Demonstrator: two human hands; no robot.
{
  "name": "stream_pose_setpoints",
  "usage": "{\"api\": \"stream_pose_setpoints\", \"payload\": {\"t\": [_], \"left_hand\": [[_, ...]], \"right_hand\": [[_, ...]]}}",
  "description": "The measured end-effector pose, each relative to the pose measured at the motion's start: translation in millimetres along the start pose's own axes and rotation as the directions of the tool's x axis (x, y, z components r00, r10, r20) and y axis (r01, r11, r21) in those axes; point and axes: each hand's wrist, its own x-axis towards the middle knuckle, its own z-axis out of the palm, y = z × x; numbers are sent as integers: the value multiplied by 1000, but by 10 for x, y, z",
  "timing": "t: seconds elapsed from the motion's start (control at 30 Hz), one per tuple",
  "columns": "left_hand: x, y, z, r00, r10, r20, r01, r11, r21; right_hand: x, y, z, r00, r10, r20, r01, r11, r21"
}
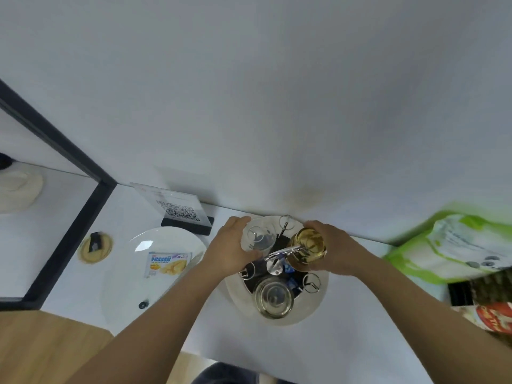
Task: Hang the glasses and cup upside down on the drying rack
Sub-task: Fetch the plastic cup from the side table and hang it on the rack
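While the left hand (pixel 231 250) grips a clear glass (pixel 258 236) and the right hand (pixel 336 249) an amber glass (pixel 308 246), both look brittle, slick; hold their walls.

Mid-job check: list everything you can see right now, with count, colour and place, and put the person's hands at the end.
Chrome wire drying rack: one, silver, on a round white tray at table centre.
Clear drinking glass: one, transparent, far-left side of rack, in left hand.
Amber tinted glass: one, golden, right side of rack, in right hand.
Clear glass cup: one, transparent, near side of rack.
Oval white plate: one, left of rack.
Snack packet: one, white and blue, on the plate.
QR-code acrylic sign: one, clear with black base, by the wall.
Green and white bag: one, far right.
Left hand: gripping the clear glass.
Right hand: gripping the amber glass.
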Motion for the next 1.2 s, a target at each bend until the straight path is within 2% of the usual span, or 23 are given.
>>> {"api": "stream_pose_setpoints", "payload": {"t": [0.13,0.53,0.6,0.63,0.7,0.73,0.77,0.83,0.87,0.93,1.2], "left_hand": [[38,31,-13,1000,24,-8,-24,1000,1],[-18,-1,57,999,-7,50,8,1000,-18],[-36,-12,68,998,-19,59,21,999,-36],[-41,-21,73,998,-27,63,30,998,-47],[-53,-34,81,997,-35,70,40,997,-68],[-59,-37,85,996,-41,74,47,995,-85],[-65,-36,92,996,-44,77,52,993,-104],[-77,-41,109,997,-34,67,42,992,-120],[-81,-46,118,998,-28,64,36,992,-118],[-87,-55,128,997,-28,66,36,993,-111],[-88,18,109,998,-63,28,62,997,34]], "right_hand": [[66,43,58,996,10,-86,-17,996,-86],[-58,13,-12,999,34,-24,-36,997,-62],[-188,-17,-11,992,12,-127,-22,997,-77],[-284,-51,24,970,-25,-242,-1,994,-106],[-507,-145,186,864,-160,-477,83,980,-179],[-619,-218,299,827,-225,-515,130,968,-214],[-714,-292,430,826,-278,-490,172,953,-250],[-804,-399,718,904,-297,-308,202,931,-305],[-812,-428,838,946,-249,-208,174,930,-324],[-779,-419,987,981,-158,-115,109,931,-349],[-739,-357,999,970,-199,-141,131,913,-386]]}}
